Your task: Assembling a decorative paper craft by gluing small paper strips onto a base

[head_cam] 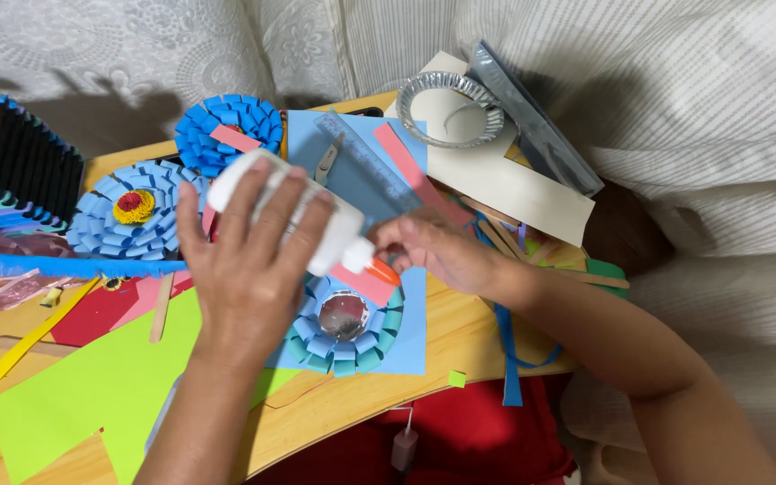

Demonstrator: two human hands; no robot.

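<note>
Left hand [249,260] clasping white glue bottle [316,216], right hand [442,251] pinching pink paper strip [365,283] at its orange nozzle; underneath, teal paper rosette [343,323], ruler [365,162] nearby on cluttered worktop [460,337].

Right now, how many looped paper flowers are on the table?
3: a dark blue one at the top, a light blue one left of it, and a teal-rimmed one below the glue bottle. Others may be hidden.

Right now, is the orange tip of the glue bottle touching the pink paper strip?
Touching. In the head view the left hand tilts the glue bottle so its orange tip rests on the pink paper strip, held by the right hand, with no gap visible.
</note>
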